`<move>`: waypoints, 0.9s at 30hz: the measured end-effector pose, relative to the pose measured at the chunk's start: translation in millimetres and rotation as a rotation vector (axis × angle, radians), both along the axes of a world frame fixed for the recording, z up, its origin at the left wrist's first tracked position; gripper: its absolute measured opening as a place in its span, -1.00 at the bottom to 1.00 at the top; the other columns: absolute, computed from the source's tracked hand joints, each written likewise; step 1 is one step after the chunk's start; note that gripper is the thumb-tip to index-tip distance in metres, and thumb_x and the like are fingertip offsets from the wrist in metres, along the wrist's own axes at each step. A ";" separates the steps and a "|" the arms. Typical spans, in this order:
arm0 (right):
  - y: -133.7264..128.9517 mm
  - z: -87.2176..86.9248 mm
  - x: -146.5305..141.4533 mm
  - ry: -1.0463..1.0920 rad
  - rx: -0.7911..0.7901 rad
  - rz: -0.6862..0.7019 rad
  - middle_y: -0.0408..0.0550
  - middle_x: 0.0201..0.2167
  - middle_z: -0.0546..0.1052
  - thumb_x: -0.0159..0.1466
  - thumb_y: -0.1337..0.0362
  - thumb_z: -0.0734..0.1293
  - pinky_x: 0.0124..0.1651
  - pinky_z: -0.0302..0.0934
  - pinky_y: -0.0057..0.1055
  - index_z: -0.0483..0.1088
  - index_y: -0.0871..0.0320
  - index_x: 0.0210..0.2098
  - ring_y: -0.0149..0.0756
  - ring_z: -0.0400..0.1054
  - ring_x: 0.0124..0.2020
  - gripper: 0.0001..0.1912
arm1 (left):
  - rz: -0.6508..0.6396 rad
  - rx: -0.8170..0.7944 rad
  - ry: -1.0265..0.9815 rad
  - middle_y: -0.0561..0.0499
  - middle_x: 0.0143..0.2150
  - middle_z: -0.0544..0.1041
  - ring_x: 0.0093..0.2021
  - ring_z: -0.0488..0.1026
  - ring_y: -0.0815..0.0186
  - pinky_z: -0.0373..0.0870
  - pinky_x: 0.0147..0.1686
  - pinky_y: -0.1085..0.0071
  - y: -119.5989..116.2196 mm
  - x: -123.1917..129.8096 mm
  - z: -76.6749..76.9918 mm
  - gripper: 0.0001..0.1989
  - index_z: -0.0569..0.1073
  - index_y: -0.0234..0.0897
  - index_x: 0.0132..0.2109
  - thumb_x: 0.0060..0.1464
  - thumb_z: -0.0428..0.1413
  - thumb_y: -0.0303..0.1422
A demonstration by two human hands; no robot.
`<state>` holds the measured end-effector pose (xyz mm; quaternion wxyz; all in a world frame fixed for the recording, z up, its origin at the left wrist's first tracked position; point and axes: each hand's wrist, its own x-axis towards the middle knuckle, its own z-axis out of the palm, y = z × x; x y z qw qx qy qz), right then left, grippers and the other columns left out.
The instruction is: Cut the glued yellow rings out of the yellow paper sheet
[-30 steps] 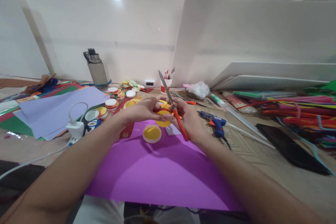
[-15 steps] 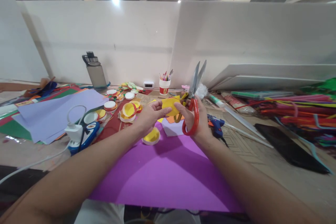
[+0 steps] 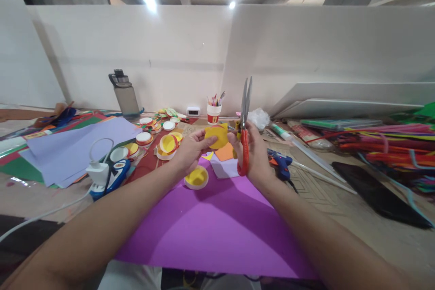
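Between its thumb and fingers, my left hand pinches a yellow piece of paper with a partly rounded edge. My right hand is closed around red-handled scissors, whose blades point upward and stand slightly apart. The right thumb is close to the paper's right edge; whether it touches is unclear. Below the hands, a shallow white cup with a yellow inside rests on a purple sheet. Lavender paper and an orange piece lie under the hands.
Paper discs and cups cluster left of centre. A blue power strip with a white plug sits at left, near a water bottle. To the right are a blue glue gun, a black tray-like object and colourful pipe cleaners.
The scissors have turned more edge-on and upright, with their blades closer together. My left hand has shifted the yellow paper slightly left, and its rounded edge now shows more.
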<state>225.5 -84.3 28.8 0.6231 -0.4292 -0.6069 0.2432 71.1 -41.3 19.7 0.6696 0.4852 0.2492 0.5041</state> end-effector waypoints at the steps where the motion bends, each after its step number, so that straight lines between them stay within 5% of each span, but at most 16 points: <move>1: 1.2 -0.8 1.9 -0.013 -0.014 0.021 0.02 -0.09 0.51 0.24 -0.04 0.31 -0.10 0.36 -0.26 0.24 0.00 0.09 -0.14 0.42 -0.04 -0.50 | -0.004 -0.012 -0.022 -0.09 -0.15 0.63 -0.23 0.57 0.28 0.50 -0.24 0.41 2.1 -2.4 1.8 -0.67 0.58 -0.30 -0.15 -0.13 0.38 -0.34; 7: 2.1 -2.0 11.1 -0.241 -0.117 0.149 0.03 -0.11 0.50 0.25 0.07 0.32 -0.08 0.30 -0.25 0.25 0.11 0.14 -0.19 0.40 -0.14 -0.48 | 0.012 -0.104 -0.192 -0.03 -0.20 0.63 -0.23 0.59 0.32 0.54 -0.21 0.45 11.4 -16.2 11.8 -0.81 0.55 -0.29 -0.16 0.02 0.27 -0.43; 12: -3.1 -0.2 6.9 -0.360 -0.131 0.226 -0.07 -0.25 0.49 0.29 0.11 0.31 -0.17 0.25 -0.33 0.34 0.11 0.09 -0.25 0.35 -0.24 -0.59 | 0.040 -0.169 -0.274 0.05 -0.32 0.61 -0.51 0.48 0.49 0.55 -0.25 0.50 13.0 -19.0 16.3 -0.92 0.54 -0.31 -0.24 0.06 0.24 -0.47; 18: -2.9 -1.3 6.8 -0.355 -0.169 0.220 -0.15 -0.39 0.41 0.31 0.08 0.29 -0.35 0.18 -0.40 0.36 0.11 -0.03 -0.34 0.27 -0.41 -0.68 | 0.052 -0.128 -0.251 0.00 -0.26 0.64 -0.31 0.59 0.36 0.56 -0.27 0.50 10.8 -17.5 18.0 -0.88 0.55 -0.30 -0.21 0.04 0.25 -0.48; 27: -3.0 -0.9 7.6 -0.371 -0.184 0.183 -0.15 -0.46 0.38 0.30 0.01 0.28 -0.39 0.18 -0.42 0.36 0.13 -0.16 -0.35 0.30 -0.44 -0.68 | 0.065 -0.096 -0.253 -0.03 -0.22 0.66 -0.25 0.61 0.33 0.58 -0.16 0.41 9.9 -16.1 17.3 -0.86 0.57 -0.33 -0.19 0.05 0.23 -0.51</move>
